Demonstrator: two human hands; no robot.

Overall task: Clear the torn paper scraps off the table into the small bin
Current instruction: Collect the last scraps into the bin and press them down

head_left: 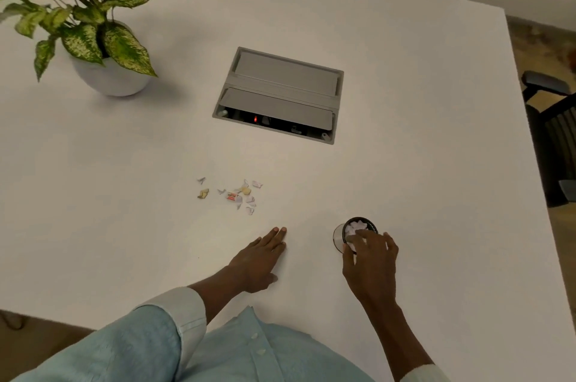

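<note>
**Q:** Over on the far left, does the potted plant [103, 35] matter?

**R:** I'd say not. It stands well apart from the work, and its leaves run off the frame's edge. Nearer the middle of the table [420, 138], the paper scraps [232, 194] lie in a loose scatter, just in front of the recessed cable box [277, 95], not yet cleared.

**Q:** And the left hand [258, 260]?

**R:** Flat on the table, palm down, fingers together and straight, holding nothing. It points toward the scraps but rests short of them; my guess is it braces the body, or waits to sweep them.

**Q:** Then the right?

**R:** The right hand [371, 260] arches over the small bin [358, 232], fingers spread, fingertips at the near rim among white pieces. It seems to be dropping scraps or pressing them down, and perhaps steadying the bin.

**Q:** Is it gripping paper?

**R:** I cannot tell; the fingers cover that part. The bin's near wall is hidden too, and how full it is stays unclear. What print the scraps carry is too small to read.
</note>
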